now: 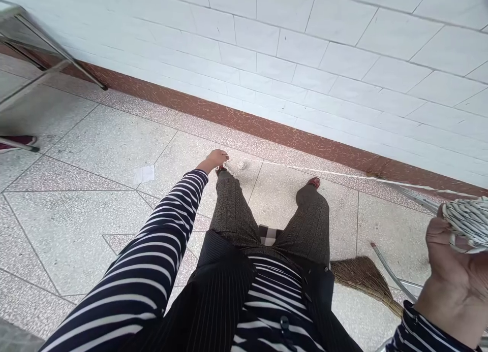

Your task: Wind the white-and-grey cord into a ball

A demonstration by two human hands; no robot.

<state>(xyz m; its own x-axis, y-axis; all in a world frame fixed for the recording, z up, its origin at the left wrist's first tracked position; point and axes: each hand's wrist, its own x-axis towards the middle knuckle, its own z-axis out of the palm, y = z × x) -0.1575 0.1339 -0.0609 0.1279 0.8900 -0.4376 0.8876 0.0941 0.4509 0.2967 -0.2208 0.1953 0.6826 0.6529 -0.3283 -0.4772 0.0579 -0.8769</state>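
Note:
My left hand (217,158) reaches forward, low over the floor, its fingers closed on one end of a long white cord (324,170). A small knotted white clump (241,164) shows beside that hand; whether it hangs from the cord or lies on the floor I cannot tell. The cord runs taut to the right, to a thick wound bundle of white cord (467,220). My right hand (453,260) grips this bundle at the right edge, palm turned up. Part of the bundle and some fingers are cut off by the frame.
A straw broom (360,278) lies right of my legs, near grey metal tubing (392,270). At the upper left stands a metal-legged stool or table (57,47). A dark red shoe (17,141) is below it. White paper (144,174) lies on the floor; a tiled wall (293,52) rises ahead.

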